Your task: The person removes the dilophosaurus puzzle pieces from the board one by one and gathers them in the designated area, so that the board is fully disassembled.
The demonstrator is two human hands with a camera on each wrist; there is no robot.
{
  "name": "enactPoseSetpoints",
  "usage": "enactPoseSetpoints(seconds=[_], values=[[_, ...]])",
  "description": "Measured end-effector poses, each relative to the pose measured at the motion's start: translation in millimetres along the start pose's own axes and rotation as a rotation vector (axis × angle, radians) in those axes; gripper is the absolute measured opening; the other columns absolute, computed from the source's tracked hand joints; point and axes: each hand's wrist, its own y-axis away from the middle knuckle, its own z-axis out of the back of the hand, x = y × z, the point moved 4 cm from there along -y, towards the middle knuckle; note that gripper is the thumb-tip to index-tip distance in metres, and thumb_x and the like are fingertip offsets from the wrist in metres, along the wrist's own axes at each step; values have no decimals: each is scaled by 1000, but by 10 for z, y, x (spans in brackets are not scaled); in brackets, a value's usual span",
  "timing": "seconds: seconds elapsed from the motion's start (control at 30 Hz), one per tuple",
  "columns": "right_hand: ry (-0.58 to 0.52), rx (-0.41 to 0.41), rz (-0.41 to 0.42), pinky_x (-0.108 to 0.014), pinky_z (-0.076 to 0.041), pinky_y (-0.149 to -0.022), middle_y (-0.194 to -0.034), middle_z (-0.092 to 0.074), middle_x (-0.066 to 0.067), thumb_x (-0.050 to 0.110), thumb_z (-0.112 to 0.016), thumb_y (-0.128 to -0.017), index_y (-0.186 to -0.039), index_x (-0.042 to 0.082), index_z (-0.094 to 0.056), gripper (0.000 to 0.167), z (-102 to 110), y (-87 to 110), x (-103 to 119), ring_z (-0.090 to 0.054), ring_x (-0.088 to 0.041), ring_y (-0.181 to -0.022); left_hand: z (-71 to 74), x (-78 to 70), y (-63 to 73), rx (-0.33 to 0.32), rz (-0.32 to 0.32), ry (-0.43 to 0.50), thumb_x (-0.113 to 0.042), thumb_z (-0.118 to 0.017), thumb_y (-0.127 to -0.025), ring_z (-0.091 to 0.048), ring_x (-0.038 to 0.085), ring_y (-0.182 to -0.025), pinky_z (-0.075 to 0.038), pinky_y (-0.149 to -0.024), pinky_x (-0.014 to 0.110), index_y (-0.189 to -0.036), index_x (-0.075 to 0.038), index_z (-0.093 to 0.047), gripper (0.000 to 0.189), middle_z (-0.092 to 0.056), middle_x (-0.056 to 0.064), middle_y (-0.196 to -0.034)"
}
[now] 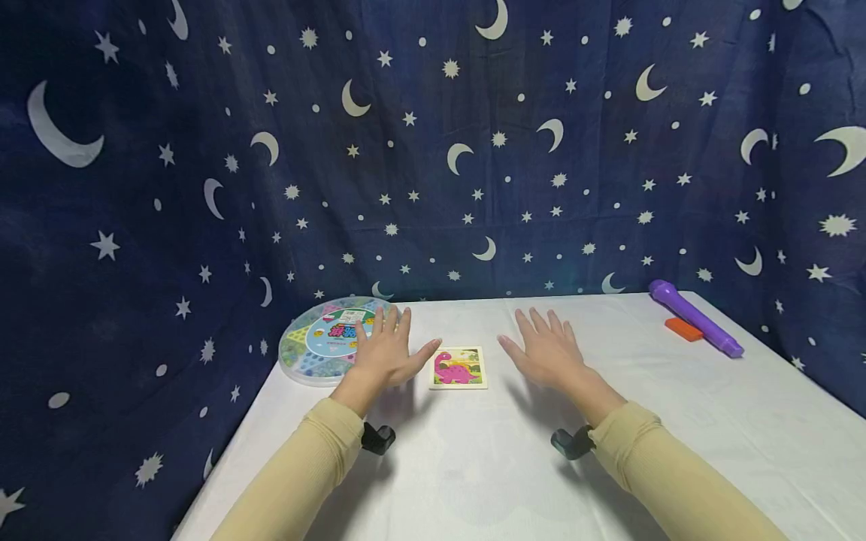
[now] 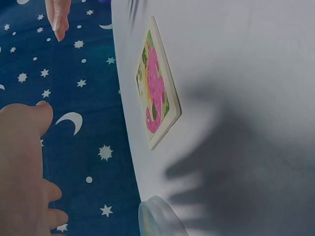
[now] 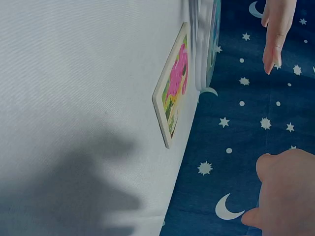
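Both hands hover palm down above the white table, fingers spread and holding nothing. My left hand (image 1: 388,353) overlaps the right edge of a round clear plastic case (image 1: 302,347) with a colourful label in the head view. Between the hands lies a small square dinosaur puzzle (image 1: 458,368), a pink dinosaur in a pale frame; in the left wrist view the puzzle (image 2: 156,83) rests flat on the cloth. To its right is my right hand (image 1: 549,352), thumb pointing toward it. Shadows of the hands fall on the cloth in both wrist views.
At the far right of the white table (image 1: 487,481) lies a purple microphone-shaped stick (image 1: 697,318), with a small orange block (image 1: 684,329) beside it. A dark blue curtain (image 1: 433,150) with moons and stars hangs behind the table and along its sides.
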Motion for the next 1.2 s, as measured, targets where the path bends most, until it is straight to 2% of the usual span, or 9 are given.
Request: enactPoseSetpoints(seconds=[0.2, 0.3, 0.4, 0.53, 0.67, 0.73, 0.8, 0.97, 1.2], values=[[5, 37, -7, -68, -8, -117, -162, -26, -29, 59, -32, -106, -159, -1, -28, 81, -28, -124, 89, -15, -55, -148, -14, 55, -24, -3, -5, -8, -81, -27, -94, -3, 39, -155, -1, -115, 71, -164, -11, -22, 99, -16, 16, -169], [7, 50, 0, -68, -11, -117, -161, -30, -29, 57, -34, -106, -158, -2, -32, 78, -95, -202, 157, -19, -54, -148, -83, 68, -14, -16, -35, -9, -76, -38, -96, -10, 40, -154, -8, -118, 68, -162, -8, -27, 95, -24, 17, -167], [9, 71, 22, -66, -16, -117, -158, -36, -27, 53, -36, -107, -156, -1, -37, 73, -218, -272, 232, -24, -52, -147, -203, 52, 26, -37, -108, -3, -60, -54, -98, -27, 42, -150, -22, -119, 59, -155, -2, -40, 82, -39, 20, -159], [-15, 103, 73, -61, -22, -118, -154, -44, -25, 44, -42, -108, -150, 0, -46, 62, -427, -332, 335, -32, -48, -145, -397, -15, 122, -58, -203, 56, -39, -68, -96, -52, 35, -134, -43, -109, 48, -138, -2, -59, 57, -60, 17, -138], [-69, 102, 127, -56, -33, -114, -143, -56, -22, 30, -51, -106, -139, 0, -59, 45, -585, -393, 439, -47, -42, -137, -545, -119, 216, -92, -256, 166, -32, -73, -93, -65, 26, -111, -54, -92, 43, -125, -7, -68, 41, -69, 9, -119], [-98, 95, 158, -55, -40, -110, -134, -63, -18, 22, -56, -104, -130, 2, -66, 34, -643, -435, 490, -54, -40, -130, -601, -170, 247, -110, -275, 216, -32, -73, -93, -67, 24, -104, -55, -87, 42, -120, -8, -71, 36, -71, 7, -114], [-117, 94, 188, -54, -44, -106, -125, -68, -15, 16, -60, -101, -122, 5, -72, 26, -698, -475, 540, -59, -38, -124, -650, -216, 269, -113, -286, 252, -33, -72, -93, -68, 25, -108, -54, -90, 43, -120, -8, -72, 37, -71, 9, -119], [-145, 103, 232, -56, -45, -104, -118, -70, -14, 12, -64, -98, -113, 10, -76, 20, -790, -548, 639, -62, -40, -118, -732, -312, 315, -130, -314, 195, -40, -67, -96, -60, 28, -127, -47, -105, 44, -132, -7, -68, 49, -65, 12, -137], [-71, 54, 248, -52, -52, -93, -112, -69, -8, 19, -69, -95, -104, 18, -76, 11, -907, -711, 774, -61, -33, -103, -773, -292, 350, -219, -343, 134, -43, -64, -98, -64, 27, -118, -50, -99, 43, -130, -9, -70, 47, -69, 9, -127]])
